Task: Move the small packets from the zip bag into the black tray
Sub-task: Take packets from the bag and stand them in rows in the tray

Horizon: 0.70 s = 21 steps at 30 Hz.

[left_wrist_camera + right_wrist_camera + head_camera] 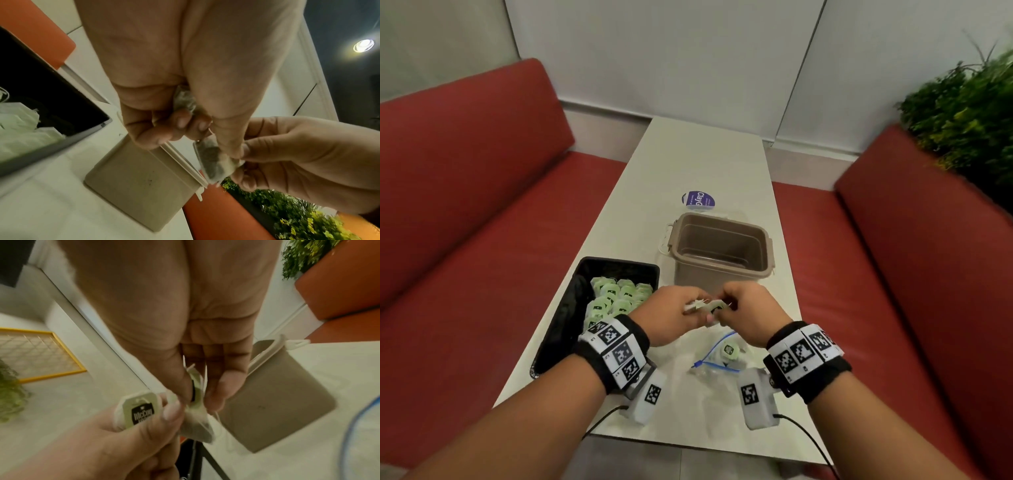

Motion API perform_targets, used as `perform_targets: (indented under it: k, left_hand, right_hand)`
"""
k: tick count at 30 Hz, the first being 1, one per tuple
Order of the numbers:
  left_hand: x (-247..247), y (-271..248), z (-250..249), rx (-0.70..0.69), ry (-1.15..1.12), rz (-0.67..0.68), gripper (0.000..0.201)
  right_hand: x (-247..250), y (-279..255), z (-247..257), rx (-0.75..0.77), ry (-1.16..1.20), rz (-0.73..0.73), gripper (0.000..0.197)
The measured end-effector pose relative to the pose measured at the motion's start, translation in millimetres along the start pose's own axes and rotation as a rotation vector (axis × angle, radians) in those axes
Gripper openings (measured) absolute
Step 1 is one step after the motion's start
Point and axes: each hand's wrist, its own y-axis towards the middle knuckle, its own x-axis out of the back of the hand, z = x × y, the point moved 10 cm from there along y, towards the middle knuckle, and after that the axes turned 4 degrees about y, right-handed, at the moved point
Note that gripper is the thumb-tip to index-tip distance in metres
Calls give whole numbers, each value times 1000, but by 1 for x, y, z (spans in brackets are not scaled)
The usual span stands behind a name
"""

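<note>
Over the table, between the black tray (pixel 619 269) and the zip bag (pixel 722 356), my two hands meet. My left hand (pixel 697 308) grips one small packet (pixel 185 100) against its palm and pinches a second packet (pixel 213 160) at its top. My right hand (pixel 729 303) pinches that same second packet (pixel 197 392) from the other side. A labelled packet (pixel 141 412) shows in the left fingers. Several pale green packets (pixel 616 298) lie in the tray. The clear zip bag, with a blue zip, lies flat below my hands and holds one more packet (pixel 728 350).
A tan plastic bin (pixel 719 253) stands open just beyond my hands, right of the tray. A purple round lid (pixel 698 200) lies behind it. Red benches (pixel 465 205) flank the narrow white table (pixel 698 161), and a green plant (pixel 969 113) stands at the right.
</note>
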Motion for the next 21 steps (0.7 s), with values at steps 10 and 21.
perform_targets:
  k: [10,21]
  left_hand:
    - [103,-33,66,131,-43,-239,19]
    - [187,-92,172,357,-154,-430,9]
  right_hand:
    - [-46,54,91,90,17,39,12]
    - [-204,111,142,-19,-283,578,11]
